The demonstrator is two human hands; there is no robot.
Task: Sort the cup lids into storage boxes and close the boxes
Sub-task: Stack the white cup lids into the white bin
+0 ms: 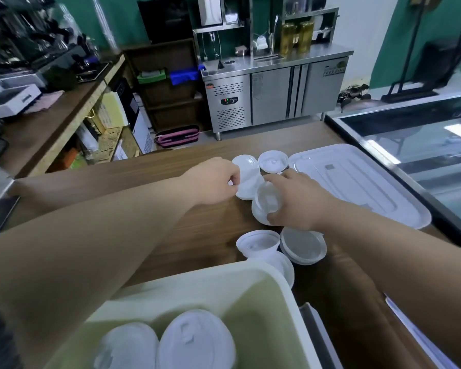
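The job is only partly done. Two cup lids (pixel 197 339) already lie in the near storage box (pixel 277 272). Some loose lids (pixel 258 242) wait on the table (pixel 197 235), between the box and the hands. The left hand (pixel 213 182) pinches the edge of a flat white lid (pixel 248 187) lying in the middle of the table. The right hand (pixel 298 201) curls round a clear lid (pixel 266 201) just beside it. It may be a small stack; the view is blurry. The box cover (pixel 357 182) lies on the far right, so the box is not closed yet.
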